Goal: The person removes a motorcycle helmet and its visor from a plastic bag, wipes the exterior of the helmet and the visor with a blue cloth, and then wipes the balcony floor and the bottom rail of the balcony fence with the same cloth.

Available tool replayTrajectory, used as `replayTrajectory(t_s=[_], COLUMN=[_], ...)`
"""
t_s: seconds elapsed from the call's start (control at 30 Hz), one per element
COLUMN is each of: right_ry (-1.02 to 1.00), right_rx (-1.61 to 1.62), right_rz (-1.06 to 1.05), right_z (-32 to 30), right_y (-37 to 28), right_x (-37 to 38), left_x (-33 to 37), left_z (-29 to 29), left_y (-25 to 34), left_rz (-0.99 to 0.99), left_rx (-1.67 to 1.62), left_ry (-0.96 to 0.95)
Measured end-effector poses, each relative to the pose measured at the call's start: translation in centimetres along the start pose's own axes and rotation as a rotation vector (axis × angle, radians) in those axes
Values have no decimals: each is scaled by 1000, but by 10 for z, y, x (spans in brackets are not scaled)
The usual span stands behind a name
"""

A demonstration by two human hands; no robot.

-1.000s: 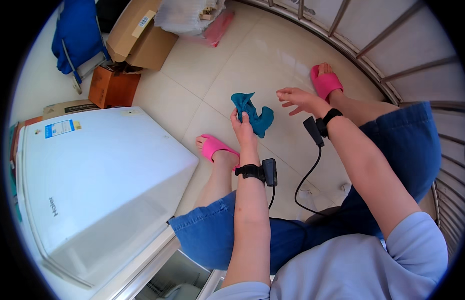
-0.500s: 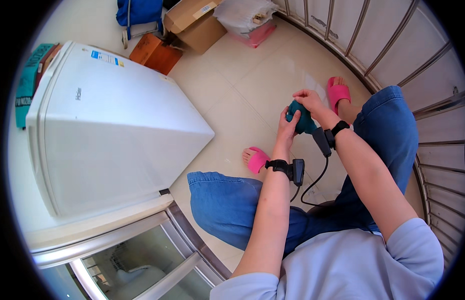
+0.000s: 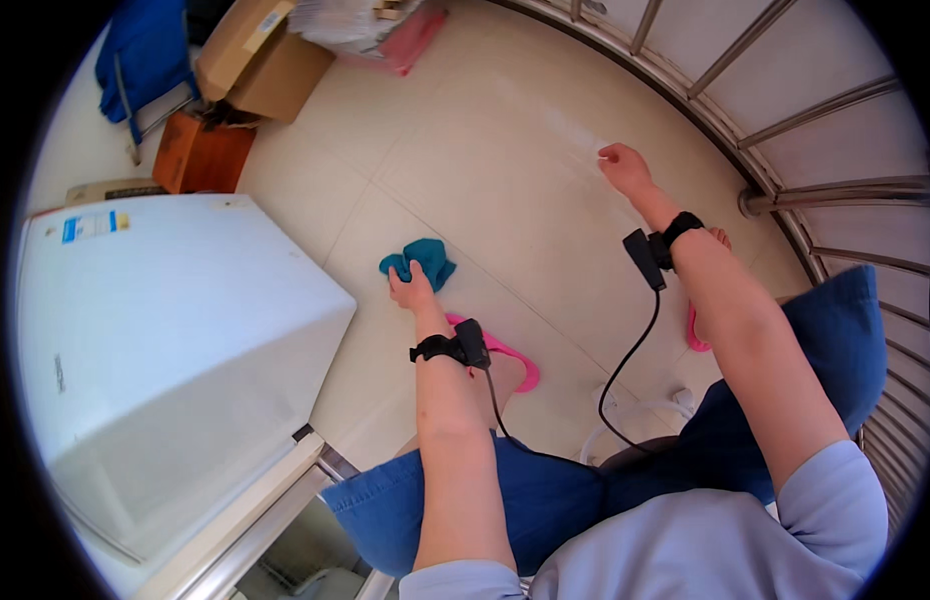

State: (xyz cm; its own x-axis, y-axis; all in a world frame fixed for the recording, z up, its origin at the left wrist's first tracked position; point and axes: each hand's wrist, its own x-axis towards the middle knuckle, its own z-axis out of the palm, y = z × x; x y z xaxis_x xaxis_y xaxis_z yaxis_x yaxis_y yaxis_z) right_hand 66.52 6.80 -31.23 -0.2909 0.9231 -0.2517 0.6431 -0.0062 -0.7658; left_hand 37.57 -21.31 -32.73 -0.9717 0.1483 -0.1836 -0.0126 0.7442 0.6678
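My left hand (image 3: 413, 290) grips a crumpled teal cloth (image 3: 428, 264), with the thumb showing on its near side. The cloth bunches out past the fingers, in front of the white appliance's corner. Off to the right, my right hand (image 3: 627, 168) is held away from the cloth with its fingers curled in, and nothing shows in it. Each wrist wears a black strap with a small black device (image 3: 473, 345) and a cable.
A white chest-like appliance (image 3: 175, 290) fills the left side. Behind it are a reddish-brown box (image 3: 203, 155), a cardboard box (image 3: 285, 75) and a blue folding cart (image 3: 150, 65). Metal railings (image 3: 835, 113) curve along the right. Pale tiles (image 3: 505, 170) cover the floor.
Both hands were together on the bunched teal cloth. The right hand has let go and moved apart; the left hand has carried the cloth leftward. The view has shifted too.
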Motion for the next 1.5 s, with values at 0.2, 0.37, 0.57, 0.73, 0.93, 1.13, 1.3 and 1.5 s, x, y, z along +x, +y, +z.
replayTrajectory(t_s=[0.2,0.37,0.57,0.73,0.93,1.13,1.3,1.5], right_ry=[147,191,5,-137,-135,-102,-128,-95], right_rx=[-409,-569,-629,-803,-897,-915,-941,-858], right_rz=[146,45,161,299,335,317,329,314], right_z=[-38,-24,-31,-20,-13,-13,-12,-16], right_y=[79,88,62,34,38,34,29,34], right_x=[10,34,77,82,86,84,87,84], left_x=[-18,-87,-44,98,136,156,94,-25], left_z=[95,160,145,120,207,310,368,351], left_y=[-17,92,92,59,164,275,322,292], left_rz=[350,1070,1203,808,975,1124,1389,1537], left_rx=[553,183,355,354,321,258,50,-35], left_ry=[129,-379,-414,107,-59,-152,-348,-821])
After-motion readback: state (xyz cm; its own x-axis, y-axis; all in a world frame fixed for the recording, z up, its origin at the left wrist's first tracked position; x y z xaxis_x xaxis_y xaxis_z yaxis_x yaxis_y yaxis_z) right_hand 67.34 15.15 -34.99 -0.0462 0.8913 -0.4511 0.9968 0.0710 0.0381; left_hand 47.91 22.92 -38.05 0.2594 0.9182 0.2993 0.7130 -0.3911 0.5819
